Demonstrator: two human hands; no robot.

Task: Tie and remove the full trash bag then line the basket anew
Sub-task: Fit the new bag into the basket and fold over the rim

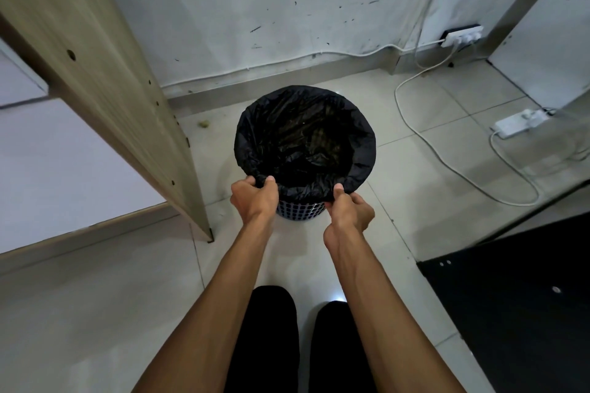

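Head view, looking steeply down, close above floor [415, 169]

Pale tiled floor [105, 290]: basket [301, 209], power strip [518, 123], white cables [447, 153].

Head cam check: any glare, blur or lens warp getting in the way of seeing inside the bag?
Head view: bag interior is dark, contents unreadable; small glare patch on the floor between the legs; wide-angle warp bends the wooden panel at left, which is slightly soft; both hands, left and right, are sharp.
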